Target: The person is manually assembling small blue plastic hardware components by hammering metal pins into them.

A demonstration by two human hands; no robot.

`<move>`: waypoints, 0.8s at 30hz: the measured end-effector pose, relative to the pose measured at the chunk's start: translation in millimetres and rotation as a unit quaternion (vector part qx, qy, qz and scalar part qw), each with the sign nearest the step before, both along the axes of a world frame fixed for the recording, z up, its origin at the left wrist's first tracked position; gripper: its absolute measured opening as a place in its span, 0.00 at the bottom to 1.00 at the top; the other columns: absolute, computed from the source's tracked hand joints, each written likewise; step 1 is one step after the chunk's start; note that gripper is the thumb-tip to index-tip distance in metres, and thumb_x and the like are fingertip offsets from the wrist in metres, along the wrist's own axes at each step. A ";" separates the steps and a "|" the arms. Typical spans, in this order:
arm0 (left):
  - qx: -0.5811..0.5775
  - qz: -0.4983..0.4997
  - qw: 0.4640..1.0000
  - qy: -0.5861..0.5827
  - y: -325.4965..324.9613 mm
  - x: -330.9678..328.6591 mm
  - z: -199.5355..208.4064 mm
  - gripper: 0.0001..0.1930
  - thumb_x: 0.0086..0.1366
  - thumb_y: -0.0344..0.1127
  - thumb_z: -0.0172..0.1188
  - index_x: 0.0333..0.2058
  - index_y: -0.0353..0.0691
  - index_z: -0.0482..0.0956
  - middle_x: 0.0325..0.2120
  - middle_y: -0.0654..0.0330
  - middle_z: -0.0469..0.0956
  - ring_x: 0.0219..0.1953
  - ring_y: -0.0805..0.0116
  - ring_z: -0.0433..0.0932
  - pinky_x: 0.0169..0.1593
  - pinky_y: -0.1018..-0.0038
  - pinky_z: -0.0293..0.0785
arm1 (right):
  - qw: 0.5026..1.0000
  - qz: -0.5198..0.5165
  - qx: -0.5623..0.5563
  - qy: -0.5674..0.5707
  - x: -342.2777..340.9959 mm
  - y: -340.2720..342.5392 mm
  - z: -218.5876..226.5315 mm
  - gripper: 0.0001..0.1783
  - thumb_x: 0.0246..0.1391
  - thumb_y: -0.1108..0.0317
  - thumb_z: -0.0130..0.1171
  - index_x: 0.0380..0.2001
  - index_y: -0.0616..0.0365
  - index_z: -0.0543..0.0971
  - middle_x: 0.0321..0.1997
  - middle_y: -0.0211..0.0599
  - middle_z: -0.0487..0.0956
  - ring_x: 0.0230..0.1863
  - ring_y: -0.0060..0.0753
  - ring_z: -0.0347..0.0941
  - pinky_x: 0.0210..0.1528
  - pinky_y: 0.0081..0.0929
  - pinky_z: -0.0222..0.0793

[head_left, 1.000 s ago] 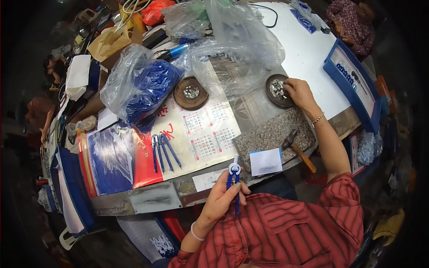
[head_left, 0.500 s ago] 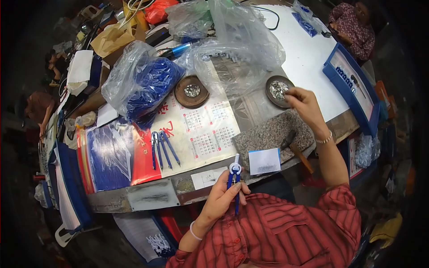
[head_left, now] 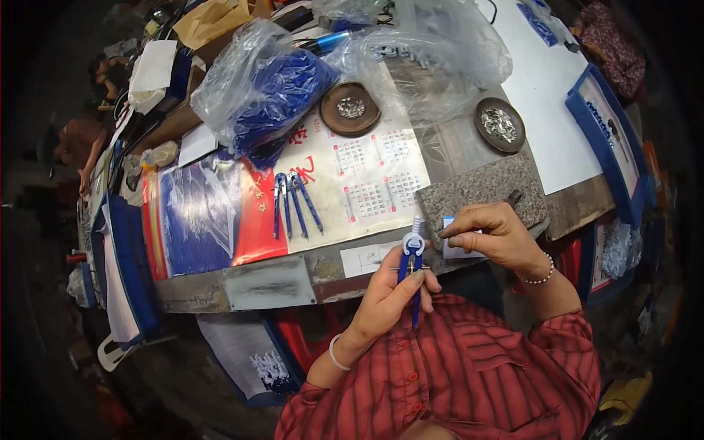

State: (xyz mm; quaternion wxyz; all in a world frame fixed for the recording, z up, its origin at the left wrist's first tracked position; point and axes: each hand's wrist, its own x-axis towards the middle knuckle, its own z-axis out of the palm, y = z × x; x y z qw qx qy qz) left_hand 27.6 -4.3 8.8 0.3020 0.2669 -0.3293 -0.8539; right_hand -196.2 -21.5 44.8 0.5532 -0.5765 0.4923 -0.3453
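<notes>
Gripping blue compass point(head_left: 416, 273) by its legs: left hand point(head_left: 387, 295) | compass: upright, at worktop's point(head_left: 194, 297) near edge | right hand point(head_left: 495, 233): just beside it, thumb near forefinger, cannot tell whether holding anything

drawing compass point(head_left: 413, 243): smooth plastic | slab point(head_left: 469, 187): rough stone (matt, speckled) | upper-left bag point(head_left: 233, 73): glossy plastic | upper-right bits point(head_left: 500, 126): shiny metal

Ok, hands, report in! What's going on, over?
Left hand: holding blue-and-white drawing compass. Right hand: fingertips close together beside compass; anything pinched too small to tell. In the way: nothing seen between right hand and compass.
</notes>
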 end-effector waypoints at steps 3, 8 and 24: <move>-0.011 0.008 1.000 -0.007 1.1 2.2 -0.4 0.22 0.68 0.31 0.45 0.58 0.34 0.54 0.31 0.52 0.74 0.25 0.71 0.74 0.35 0.78 0.71 | 0.999 0.001 0.046 -0.029 8.2 1.1 -6.4 0.06 0.50 0.74 0.60 0.32 0.65 0.80 0.26 0.31 0.77 0.28 0.17 0.70 0.30 0.16 0.64; -0.014 0.015 1.000 -0.016 1.5 4.1 -6.4 0.21 0.69 0.32 0.44 0.57 0.34 0.55 0.32 0.55 0.74 0.25 0.73 0.74 0.34 0.79 0.71 | 0.995 0.001 0.083 -0.050 22.8 2.2 -3.7 0.05 0.50 0.73 0.61 0.28 0.65 0.78 0.26 0.30 0.76 0.28 0.14 0.70 0.29 0.15 0.64; -0.180 0.056 0.964 -0.189 7.9 -0.4 -18.2 0.21 0.68 0.29 0.45 0.57 0.31 0.55 0.32 0.60 0.73 0.26 0.78 0.72 0.32 0.81 0.70 | 0.985 0.027 -0.125 0.113 47.0 5.4 -5.7 0.05 0.48 0.73 0.58 0.26 0.64 0.75 0.24 0.39 0.75 0.26 0.33 0.72 0.29 0.27 0.65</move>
